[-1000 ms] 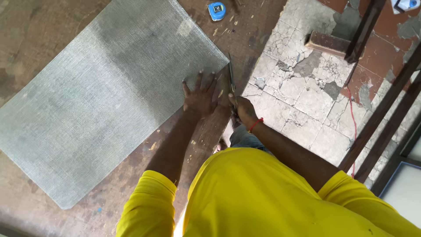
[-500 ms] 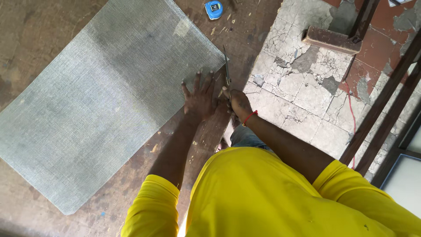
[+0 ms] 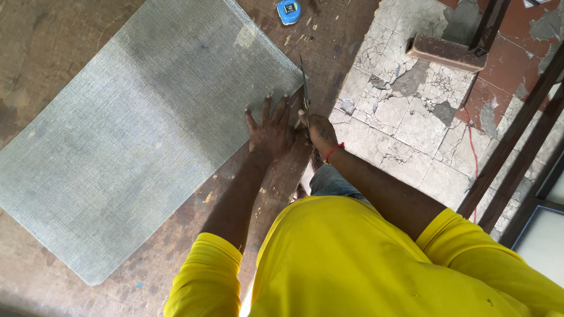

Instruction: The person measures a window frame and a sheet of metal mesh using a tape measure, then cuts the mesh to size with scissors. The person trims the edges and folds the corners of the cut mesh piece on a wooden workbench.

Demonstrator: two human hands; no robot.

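Worn wooden table (image 3: 70, 47): grey mesh sheet (image 3: 141, 129) flat; left hand (image 3: 271, 132) splayed; right hand (image 3: 317, 130) apparently gripping shears (image 3: 305, 88).

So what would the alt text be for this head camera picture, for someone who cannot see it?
Seen from above, a person in a yellow shirt presses the left hand flat on a sheet of grey wire mesh on a worn wooden table, while the right hand works scissors along the mesh's edge. A blue tape measure lies further along the table.
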